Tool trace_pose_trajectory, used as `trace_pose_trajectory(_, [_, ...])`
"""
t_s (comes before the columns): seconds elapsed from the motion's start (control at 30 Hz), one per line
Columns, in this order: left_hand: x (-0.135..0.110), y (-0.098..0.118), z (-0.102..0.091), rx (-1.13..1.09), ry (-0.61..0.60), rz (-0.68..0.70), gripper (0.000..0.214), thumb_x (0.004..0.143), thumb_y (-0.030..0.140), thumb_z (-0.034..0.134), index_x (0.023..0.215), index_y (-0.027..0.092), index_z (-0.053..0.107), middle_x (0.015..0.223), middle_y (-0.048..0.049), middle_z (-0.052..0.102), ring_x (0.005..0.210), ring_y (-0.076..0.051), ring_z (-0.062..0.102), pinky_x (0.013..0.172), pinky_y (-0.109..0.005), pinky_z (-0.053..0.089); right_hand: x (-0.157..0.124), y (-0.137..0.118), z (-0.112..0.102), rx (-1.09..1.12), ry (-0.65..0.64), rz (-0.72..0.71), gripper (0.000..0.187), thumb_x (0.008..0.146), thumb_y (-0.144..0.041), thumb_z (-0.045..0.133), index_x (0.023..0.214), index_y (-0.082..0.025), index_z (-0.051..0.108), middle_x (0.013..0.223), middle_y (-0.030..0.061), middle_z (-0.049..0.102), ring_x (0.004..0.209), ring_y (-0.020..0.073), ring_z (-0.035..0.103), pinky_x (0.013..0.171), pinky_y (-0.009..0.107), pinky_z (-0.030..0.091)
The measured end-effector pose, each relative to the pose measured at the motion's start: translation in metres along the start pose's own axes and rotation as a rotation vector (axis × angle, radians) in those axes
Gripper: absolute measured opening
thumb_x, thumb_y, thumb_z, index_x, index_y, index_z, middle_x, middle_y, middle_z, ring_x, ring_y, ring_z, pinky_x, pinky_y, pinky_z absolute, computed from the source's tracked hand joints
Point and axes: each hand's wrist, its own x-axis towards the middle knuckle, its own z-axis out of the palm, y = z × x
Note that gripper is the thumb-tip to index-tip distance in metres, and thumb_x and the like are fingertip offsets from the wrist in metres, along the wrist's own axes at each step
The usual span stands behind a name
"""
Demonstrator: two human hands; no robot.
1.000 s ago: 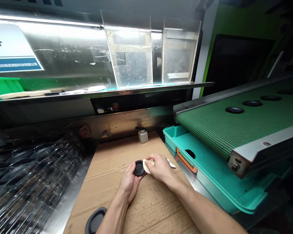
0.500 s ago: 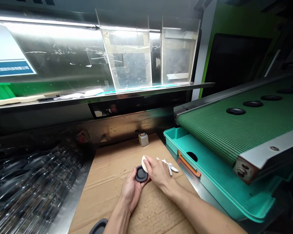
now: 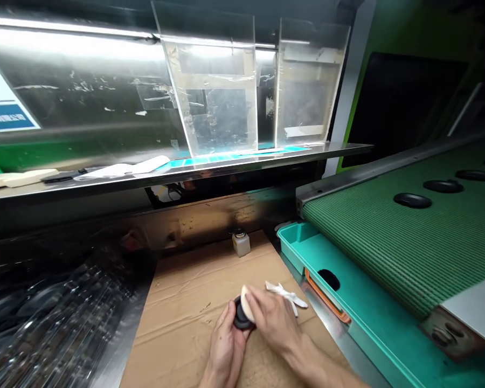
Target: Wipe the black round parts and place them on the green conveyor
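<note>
My left hand point(image 3: 225, 339) is closed round the edge of a black round cup-like part point(image 3: 241, 318), its hollow face turned up. In my right hand point(image 3: 272, 318) a cream-coloured round pad point(image 3: 247, 303) is pinched between thumb and fingers. The pad lies against the right side of the black part and hides some of it. Beneath both hands is a flat sheet of cardboard point(image 3: 178, 302). Just beyond my right hand lie some white strips point(image 3: 286, 295), whose kind I cannot make out.
A small whitish bottle point(image 3: 241, 244) stands at the cardboard's far edge. On the right, a green conveyor belt point(image 3: 372, 242) carries several black round parts point(image 3: 412, 200) above a teal tray point(image 3: 359, 334). Dark parts in clear plastic point(image 3: 76, 318) lie at left. A metal shelf point(image 3: 210, 171) crosses ahead.
The pad has moved down over the black part's face and covers more of it. The view has shifted, and a black piece at the bottom left edge is out of sight.
</note>
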Motion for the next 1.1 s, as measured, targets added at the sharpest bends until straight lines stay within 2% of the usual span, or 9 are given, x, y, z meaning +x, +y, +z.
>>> trace_pose_trajectory(0.07, [0.004, 0.001, -0.005, -0.047, 0.032, -0.011, 0.02, 0.086, 0.02, 0.058, 0.101, 0.012, 0.069, 0.119, -0.0145, 0.065, 0.116, -0.026, 0.057, 0.099, -0.041, 0.047, -0.002, 0.0, 0.006, -0.008, -0.027, -0.052, 0.037, 0.096, -0.037, 0.036, 0.125, -0.033, 0.059, 0.096, 0.0027, 0.072, 0.084, 0.0184, 0.068, 0.077, 0.026, 0.048])
trace_pose_trajectory(0.2, [0.007, 0.003, -0.009, -0.114, 0.013, -0.037, 0.02, 0.087, 0.019, 0.056, 0.101, 0.012, 0.069, 0.118, -0.0141, 0.065, 0.118, -0.028, 0.056, 0.102, -0.045, 0.045, -0.007, -0.002, 0.017, -0.097, -0.005, 0.019, 0.037, 0.096, -0.039, 0.036, 0.125, -0.033, 0.059, 0.09, 0.0044, 0.073, 0.082, 0.0207, 0.069, 0.074, 0.028, 0.049])
trace_pose_trajectory(0.33, [0.006, 0.005, -0.007, -0.159, 0.004, -0.11, 0.022, 0.088, 0.021, 0.054, 0.098, 0.009, 0.069, 0.115, -0.0169, 0.066, 0.118, -0.028, 0.056, 0.103, -0.044, 0.044, -0.011, -0.001, 0.02, -0.016, -0.059, -0.081, 0.038, 0.095, -0.038, 0.038, 0.128, -0.034, 0.057, 0.102, 0.0033, 0.071, 0.087, 0.0201, 0.068, 0.077, 0.028, 0.05])
trace_pose_trajectory(0.43, [0.006, 0.008, -0.006, -0.186, 0.048, -0.056, 0.021, 0.089, 0.019, 0.052, 0.097, 0.006, 0.067, 0.116, -0.0194, 0.065, 0.118, -0.029, 0.056, 0.099, -0.044, 0.048, -0.008, 0.006, 0.015, 0.097, 0.024, 0.03, 0.04, 0.096, -0.039, 0.035, 0.125, -0.027, 0.06, 0.111, 0.0042, 0.068, 0.098, 0.02, 0.066, 0.086, 0.029, 0.049])
trace_pose_trajectory(0.57, [0.003, 0.014, -0.007, -0.267, 0.027, -0.063, 0.026, 0.091, 0.023, 0.049, 0.103, 0.005, 0.063, 0.124, -0.0227, 0.059, 0.122, -0.032, 0.053, 0.094, -0.043, 0.051, -0.002, 0.018, 0.01, 0.279, 0.081, 0.188, 0.042, 0.095, -0.047, 0.037, 0.122, -0.026, 0.061, 0.115, 0.0023, 0.067, 0.105, 0.019, 0.063, 0.087, 0.028, 0.05])
trace_pose_trajectory(0.8, [-0.002, 0.021, -0.007, -0.341, -0.025, -0.099, 0.038, 0.09, 0.033, 0.053, 0.12, 0.01, 0.049, 0.128, -0.0266, 0.054, 0.118, -0.035, 0.055, 0.084, -0.039, 0.052, -0.002, 0.027, 0.016, 0.341, 0.081, 0.228, 0.045, 0.092, -0.052, 0.038, 0.119, -0.025, 0.063, 0.117, 0.0034, 0.065, 0.109, 0.0211, 0.06, 0.091, 0.031, 0.048])
trace_pose_trajectory(0.97, [-0.006, 0.025, -0.002, -0.231, -0.085, -0.063, 0.046, 0.088, 0.034, 0.056, 0.127, 0.014, 0.043, 0.122, -0.0238, 0.058, 0.108, -0.029, 0.062, 0.077, -0.032, 0.052, -0.001, 0.027, 0.016, 0.353, 0.088, 0.22, 0.046, 0.091, -0.053, 0.04, 0.119, -0.025, 0.063, 0.116, 0.0046, 0.066, 0.107, 0.0219, 0.061, 0.091, 0.032, 0.047])
trace_pose_trajectory(1.03, [-0.009, 0.023, 0.001, -0.082, -0.062, 0.032, 0.051, 0.084, 0.032, 0.062, 0.128, 0.014, 0.044, 0.119, -0.021, 0.061, 0.104, -0.026, 0.063, 0.077, -0.029, 0.05, 0.0, 0.027, 0.016, 0.358, 0.088, 0.226, 0.046, 0.091, -0.053, 0.039, 0.118, -0.024, 0.064, 0.115, 0.0052, 0.066, 0.106, 0.0227, 0.061, 0.09, 0.033, 0.047])
trace_pose_trajectory(1.1, [-0.012, 0.02, 0.004, 0.119, 0.004, 0.202, 0.061, 0.076, 0.024, 0.072, 0.129, 0.016, 0.045, 0.117, -0.0169, 0.063, 0.104, -0.023, 0.063, 0.083, -0.029, 0.049, 0.0, 0.026, 0.015, 0.367, 0.096, 0.228, 0.047, 0.091, -0.053, 0.039, 0.118, -0.023, 0.064, 0.114, 0.0065, 0.067, 0.105, 0.0234, 0.062, 0.09, 0.034, 0.048])
